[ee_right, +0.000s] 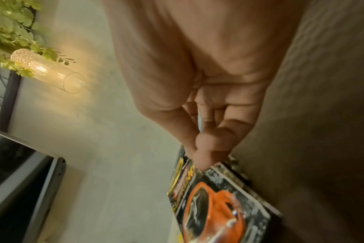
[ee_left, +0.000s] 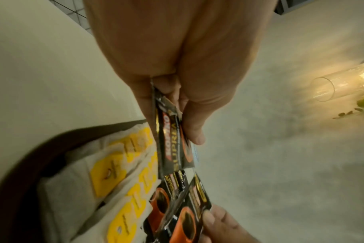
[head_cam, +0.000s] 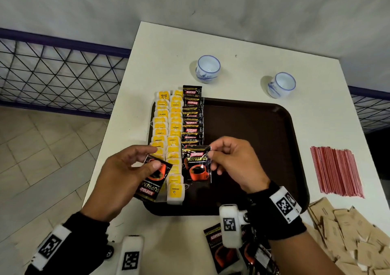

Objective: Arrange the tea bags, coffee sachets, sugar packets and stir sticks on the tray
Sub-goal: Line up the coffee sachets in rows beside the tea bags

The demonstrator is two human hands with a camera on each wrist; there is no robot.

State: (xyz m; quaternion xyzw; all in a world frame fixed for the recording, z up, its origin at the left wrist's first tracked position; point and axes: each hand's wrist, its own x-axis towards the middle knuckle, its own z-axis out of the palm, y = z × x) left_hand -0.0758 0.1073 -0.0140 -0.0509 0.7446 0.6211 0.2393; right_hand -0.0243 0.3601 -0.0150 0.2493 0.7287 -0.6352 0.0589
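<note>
A dark brown tray (head_cam: 253, 127) lies on the white table. Two columns of yellow-tagged tea bags (head_cam: 166, 127) fill its left side, with a column of black coffee sachets (head_cam: 192, 118) beside them. My left hand (head_cam: 126, 169) pinches a black coffee sachet (head_cam: 155, 177) (ee_left: 175, 144) turned upside down over the near tea bags. My right hand (head_cam: 232, 160) pinches another coffee sachet (head_cam: 197, 166) (ee_right: 214, 202) by its upper right corner, at the near end of the sachet column.
Two white and blue cups (head_cam: 207, 68) (head_cam: 281, 84) stand behind the tray. Red stir sticks (head_cam: 335, 171) lie in a bundle at the right, brown sugar packets (head_cam: 348, 236) at the near right. Loose coffee sachets (head_cam: 221, 249) lie at the table's front edge.
</note>
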